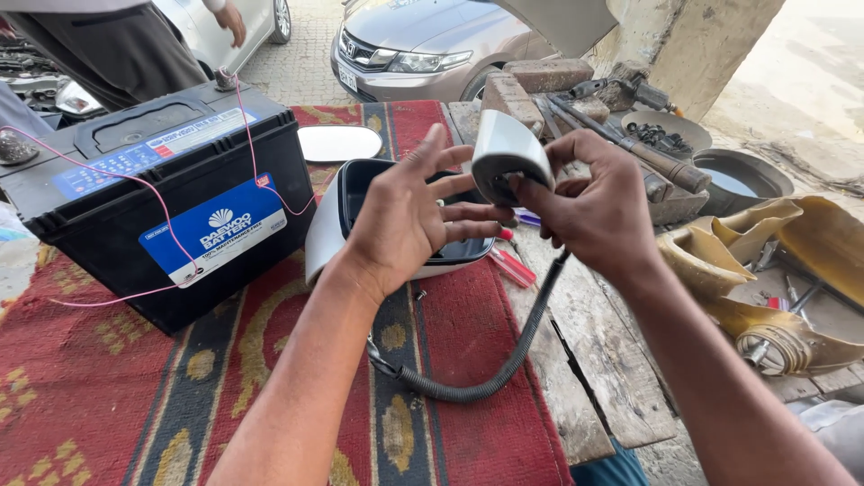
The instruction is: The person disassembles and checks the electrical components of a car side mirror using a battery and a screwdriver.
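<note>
Over red rug (108,396), right hand (594,211) gripping mirror base (510,155), left hand (409,216) open on housing (328,225)

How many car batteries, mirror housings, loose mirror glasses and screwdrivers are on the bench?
Car battery: 1
Car mirror housing: 1, behind the left hand
Loose mirror glass: 1
Red-handled screwdriver: 1
Total: 4
</note>
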